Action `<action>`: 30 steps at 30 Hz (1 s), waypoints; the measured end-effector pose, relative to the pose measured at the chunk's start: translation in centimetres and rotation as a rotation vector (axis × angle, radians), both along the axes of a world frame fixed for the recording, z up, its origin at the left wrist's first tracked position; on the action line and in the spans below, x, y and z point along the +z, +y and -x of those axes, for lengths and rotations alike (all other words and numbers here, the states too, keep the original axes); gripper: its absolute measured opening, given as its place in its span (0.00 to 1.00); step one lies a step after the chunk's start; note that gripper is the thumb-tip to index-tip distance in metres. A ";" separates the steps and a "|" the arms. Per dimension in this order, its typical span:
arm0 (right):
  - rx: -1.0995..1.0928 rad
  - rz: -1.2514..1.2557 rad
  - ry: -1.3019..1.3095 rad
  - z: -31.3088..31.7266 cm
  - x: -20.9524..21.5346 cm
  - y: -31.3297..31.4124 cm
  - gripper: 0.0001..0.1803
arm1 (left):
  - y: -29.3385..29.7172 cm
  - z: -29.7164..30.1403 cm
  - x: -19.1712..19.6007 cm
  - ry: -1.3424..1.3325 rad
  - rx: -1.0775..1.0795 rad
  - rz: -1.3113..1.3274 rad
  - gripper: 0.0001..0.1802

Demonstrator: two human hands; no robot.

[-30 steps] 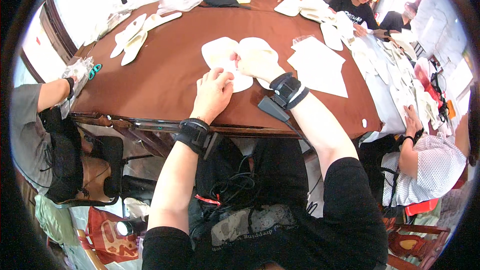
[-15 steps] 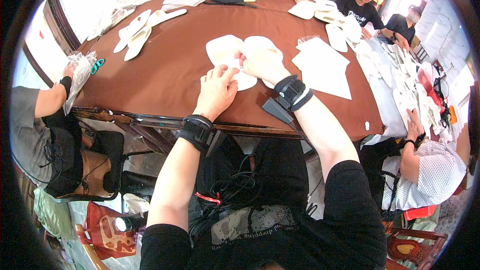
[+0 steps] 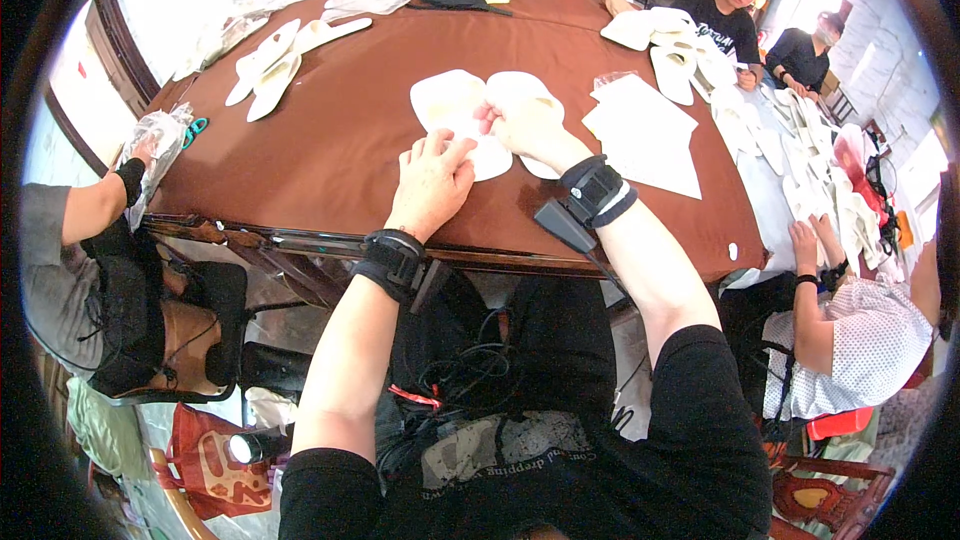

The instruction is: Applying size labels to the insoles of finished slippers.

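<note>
A pair of white slippers lies side by side on the brown tablecloth in front of me: the left slipper (image 3: 445,95) and the right slipper (image 3: 518,87). My left hand (image 3: 432,182) rests at the heel end of the left slipper, its fingers stretched forward and a little apart. Over the right slipper reaches my right hand (image 3: 535,133), thumb and fingertips pinched together above the left slipper's insole. Whatever the pinch holds, if anything, is too small to make out. My right hand and wrist hide part of the right slipper.
White sheets (image 3: 645,135) lie right of the slippers. More white slippers (image 3: 275,65) sit at the far left, beyond a clear plastic bag (image 3: 160,135) held by a person. Co-workers handle piled white slippers (image 3: 850,205) on the right. The table's front edge (image 3: 330,243) runs before me.
My right wrist has shifted slightly right while its fingertips stay nearly in place. My left hand is almost still. At the far right, co-workers' hands and some white slippers have moved.
</note>
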State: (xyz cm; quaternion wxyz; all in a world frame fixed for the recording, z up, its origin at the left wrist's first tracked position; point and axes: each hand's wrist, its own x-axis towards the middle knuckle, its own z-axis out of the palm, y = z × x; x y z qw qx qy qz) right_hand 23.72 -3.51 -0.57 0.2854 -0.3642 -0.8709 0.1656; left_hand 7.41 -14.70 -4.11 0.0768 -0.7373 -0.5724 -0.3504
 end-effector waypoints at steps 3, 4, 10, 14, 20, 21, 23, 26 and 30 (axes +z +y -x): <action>-0.060 -0.089 -0.080 -0.2 -0.1 -0.5 0.12 | -0.1 -0.1 0.0 -0.002 0.005 0.019 0.15; -0.058 -0.088 -0.080 0.0 -0.2 -0.5 0.12 | -0.2 -0.1 -0.2 -0.006 0.008 0.011 0.15; -0.062 -0.134 0.017 0.1 0.1 -0.4 0.09 | -0.2 0.2 0.5 -0.012 0.010 0.022 0.15; -0.108 -0.374 0.001 -0.8 0.1 -0.9 0.08 | 0.7 -0.5 0.6 -0.004 -0.006 0.009 0.15; 0.087 -0.468 -0.051 0.6 -0.8 -4.6 0.11 | 0.6 0.8 0.2 0.012 -0.022 0.022 0.18; 0.105 -0.533 -0.033 0.6 -0.6 -5.3 0.09 | 0.5 1.2 -0.4 0.019 -0.019 -0.003 0.18; 0.086 -0.575 -0.043 0.0 -1.3 -5.3 0.11 | 0.1 0.2 -0.1 0.008 0.000 0.024 0.17; 0.107 -0.480 -0.152 -0.5 -0.9 -6.0 0.11 | -0.2 0.0 0.2 0.005 0.000 0.059 0.18; 0.072 -0.516 -0.148 -0.3 -1.0 -6.6 0.12 | -0.1 0.1 0.4 -0.022 0.001 0.078 0.18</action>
